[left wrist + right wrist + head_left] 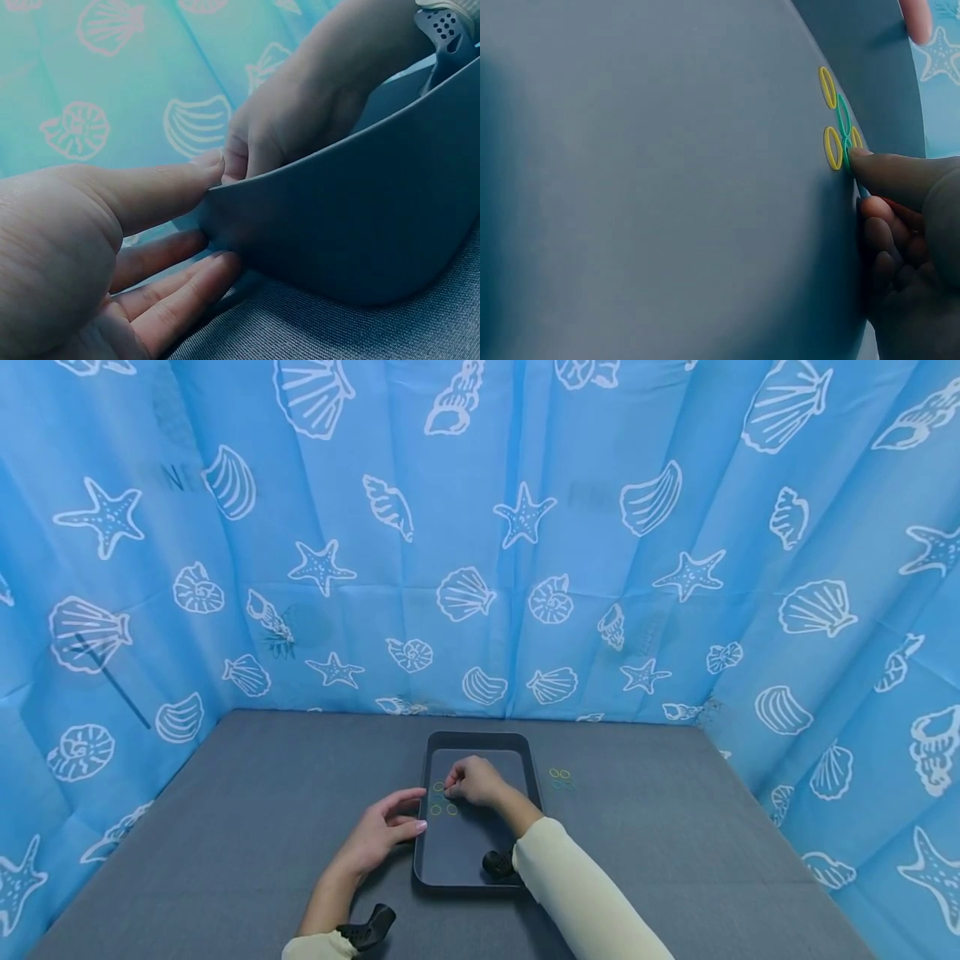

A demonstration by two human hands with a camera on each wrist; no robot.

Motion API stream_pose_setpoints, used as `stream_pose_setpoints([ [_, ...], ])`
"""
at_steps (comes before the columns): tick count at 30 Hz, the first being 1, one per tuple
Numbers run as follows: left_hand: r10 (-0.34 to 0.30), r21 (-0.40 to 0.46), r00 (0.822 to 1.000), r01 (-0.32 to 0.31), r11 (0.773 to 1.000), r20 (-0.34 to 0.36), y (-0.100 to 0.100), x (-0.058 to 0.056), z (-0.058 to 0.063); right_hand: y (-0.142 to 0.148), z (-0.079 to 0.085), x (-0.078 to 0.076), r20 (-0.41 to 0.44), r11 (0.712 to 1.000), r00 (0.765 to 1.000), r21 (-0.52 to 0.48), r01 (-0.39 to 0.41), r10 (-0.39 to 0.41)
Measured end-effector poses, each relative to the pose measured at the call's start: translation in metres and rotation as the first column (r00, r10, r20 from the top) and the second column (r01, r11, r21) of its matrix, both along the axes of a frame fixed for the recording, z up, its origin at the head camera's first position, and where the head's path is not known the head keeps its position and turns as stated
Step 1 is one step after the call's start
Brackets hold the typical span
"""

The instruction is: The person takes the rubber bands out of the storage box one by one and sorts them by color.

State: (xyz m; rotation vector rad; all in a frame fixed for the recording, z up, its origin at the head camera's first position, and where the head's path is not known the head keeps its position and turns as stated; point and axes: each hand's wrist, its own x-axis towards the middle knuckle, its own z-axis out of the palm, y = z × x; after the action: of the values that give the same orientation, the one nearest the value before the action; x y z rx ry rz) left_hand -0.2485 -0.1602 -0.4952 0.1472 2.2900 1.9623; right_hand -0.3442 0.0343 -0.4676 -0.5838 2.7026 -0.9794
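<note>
A dark grey rectangular tray point(480, 870) lies on the table. My right hand point(474, 781) reaches into it, fingers curled, with thumb and index finger pinching a small green ring point(847, 154) close to the floor by the left wall. Around it lie yellow rings point(833, 149) and another green ring point(844, 115); the thumb partly covers one yellow ring point(857, 138). My left hand point(384, 831) is at the tray's left side, fingers extended. Its thumb point(206, 166) touches the rim, and the other fingers are lower, against the outer wall.
To the right of the tray, two yellow rings point(559, 773) and some green rings point(562, 786) lie on the grey table point(645, 843). A blue curtain point(480, 543) with white shell prints hangs behind and around the table. Black camera mounts point(367, 928) sit on both wrists.
</note>
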Motion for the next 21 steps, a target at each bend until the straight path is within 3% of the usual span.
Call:
stream_pose_setpoints([
  [16, -0.029, 0.034, 1.0, 0.029, 0.999, 0.0, -0.0015, 0.0013, 0.0016, -0.0006, -0.0015, 0.0011, -0.049, 0.997, 0.998, 0.064, -0.036, 0.039],
  [21, -0.024, 0.022, 1.0, 0.024, 0.999, -0.003, -0.0008, 0.0015, 0.0011, 0.0018, -0.0001, 0.0017, -0.047, 0.999, 0.998, 0.023, -0.035, 0.036],
])
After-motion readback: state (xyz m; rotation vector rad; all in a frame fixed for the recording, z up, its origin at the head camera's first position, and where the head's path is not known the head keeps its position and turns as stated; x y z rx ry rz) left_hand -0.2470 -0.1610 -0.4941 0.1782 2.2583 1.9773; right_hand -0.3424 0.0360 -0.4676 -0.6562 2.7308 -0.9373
